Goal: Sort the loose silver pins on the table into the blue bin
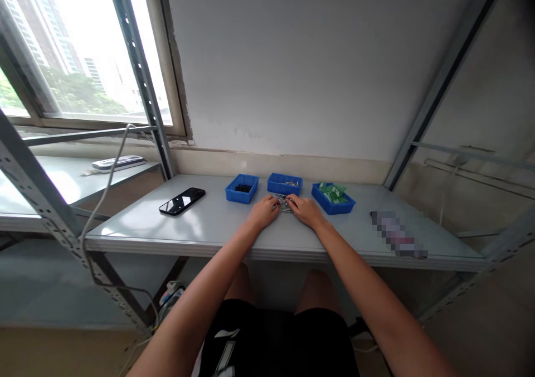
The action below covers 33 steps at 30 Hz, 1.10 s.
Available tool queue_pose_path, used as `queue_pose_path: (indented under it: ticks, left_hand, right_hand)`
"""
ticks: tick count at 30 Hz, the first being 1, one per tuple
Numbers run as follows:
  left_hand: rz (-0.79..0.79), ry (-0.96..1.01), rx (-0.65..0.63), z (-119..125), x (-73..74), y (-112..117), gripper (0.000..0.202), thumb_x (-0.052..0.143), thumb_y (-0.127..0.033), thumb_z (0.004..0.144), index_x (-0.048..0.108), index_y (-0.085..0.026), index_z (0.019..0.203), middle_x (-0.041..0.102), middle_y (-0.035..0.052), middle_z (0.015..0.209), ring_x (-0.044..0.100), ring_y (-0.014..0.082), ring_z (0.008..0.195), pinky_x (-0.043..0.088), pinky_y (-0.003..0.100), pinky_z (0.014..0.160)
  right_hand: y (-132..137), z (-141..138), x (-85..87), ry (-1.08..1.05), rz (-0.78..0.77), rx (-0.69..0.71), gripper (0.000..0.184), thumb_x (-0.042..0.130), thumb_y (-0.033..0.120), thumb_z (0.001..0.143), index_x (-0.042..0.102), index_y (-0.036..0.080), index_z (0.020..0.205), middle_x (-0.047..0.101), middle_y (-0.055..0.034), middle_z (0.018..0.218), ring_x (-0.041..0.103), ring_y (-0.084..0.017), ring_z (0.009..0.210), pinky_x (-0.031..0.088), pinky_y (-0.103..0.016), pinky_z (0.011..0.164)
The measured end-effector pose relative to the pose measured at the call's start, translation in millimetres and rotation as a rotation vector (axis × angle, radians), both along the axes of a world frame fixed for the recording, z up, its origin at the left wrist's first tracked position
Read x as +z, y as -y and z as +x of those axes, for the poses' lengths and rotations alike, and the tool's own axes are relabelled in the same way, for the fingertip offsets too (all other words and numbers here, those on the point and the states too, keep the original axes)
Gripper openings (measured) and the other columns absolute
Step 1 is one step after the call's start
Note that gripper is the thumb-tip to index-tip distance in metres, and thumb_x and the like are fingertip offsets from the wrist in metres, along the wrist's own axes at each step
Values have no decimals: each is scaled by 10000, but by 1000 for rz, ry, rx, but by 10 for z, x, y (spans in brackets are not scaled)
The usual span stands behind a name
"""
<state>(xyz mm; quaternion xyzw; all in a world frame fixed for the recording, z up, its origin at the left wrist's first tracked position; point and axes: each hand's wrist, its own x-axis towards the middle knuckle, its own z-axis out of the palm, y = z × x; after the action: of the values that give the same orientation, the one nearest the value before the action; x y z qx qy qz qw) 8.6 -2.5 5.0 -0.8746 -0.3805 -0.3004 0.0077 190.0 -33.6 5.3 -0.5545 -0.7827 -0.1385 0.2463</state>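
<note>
- The metal pieces (285,203) lie in a small heap on the table (209,226), close to its far edge and about midway along it, just in front of the middle bin (285,184).
- Your left hand (263,211) lies palm down at the heap's left side, with its fingers bent toward the pieces and the tips at or on them. I cannot tell whether it pinches one.
- Your right hand (306,209) mirrors it on the heap's right side, fingers curled in, and its grip is just as hard to read. The two hands nearly meet over the heap.
- Judging by this, you are working through the heap with both sets of fingertips. It looks like picking or separating rather than carrying, since neither hand is lifted off the table.
- The pieces look small, shiny and bunched together. Taking one calls for a fine fingertip pinch, with the other hand steadying the rest so nothing drags along.
- The middle bin holds more metal bits. The left bin (242,189) beside it holds small dark parts, and the right bin (333,199) holds green ones. All three stand along the far edge.
- A phone (182,201) lies face up toward the table's left end, well apart from your hands.
- A blurred thing (399,235) lies near the right end.
- A power strip (118,163) sits on the shelf (50,184) to the left, and a cable (109,179) hangs past the table's left corner.
</note>
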Motion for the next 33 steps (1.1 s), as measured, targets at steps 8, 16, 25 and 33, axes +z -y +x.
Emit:
queue_pose_path:
  ticks: [8, 16, 25, 33]
  left_hand:
    - [-23, -42, -1, 7, 3, 3, 168, 491, -232, 835, 646, -196, 888, 610, 69, 921, 597, 199, 844, 466, 270, 719]
    - [-7, -33, 49, 13, 7, 7, 190, 450, -258, 869, 621, -181, 895, 608, 78, 911, 595, 205, 851, 459, 273, 706]
    - [-21, -60, 30, 10, -13, -4, 156, 472, -236, 844, 619, -185, 855, 612, 77, 898, 599, 208, 816, 449, 272, 677]
    - [1, -16, 26, 3, -32, -43, 194, 431, -265, 891, 606, -183, 909, 595, 70, 922, 589, 193, 826, 441, 263, 689]
  right_hand:
    - [-27, 0, -12, -20, 15, 12, 310, 316, 337, 955, 553, 206, 1107, 702, -60, 890, 654, -192, 772, 368, -233, 614]
    - [-14, 7, -7, -29, 26, -2, 315, 320, 340, 951, 534, 202, 1136, 703, -58, 861, 651, -198, 754, 369, -239, 609]
    - [10, -9, 8, -5, 5, 15, 294, 338, 331, 946, 529, 216, 1138, 701, -46, 905, 650, -192, 782, 362, -240, 616]
    - [-18, 13, 3, 7, -43, -36, 279, 341, 346, 944, 537, 196, 1073, 693, -46, 812, 641, -187, 731, 336, -233, 590]
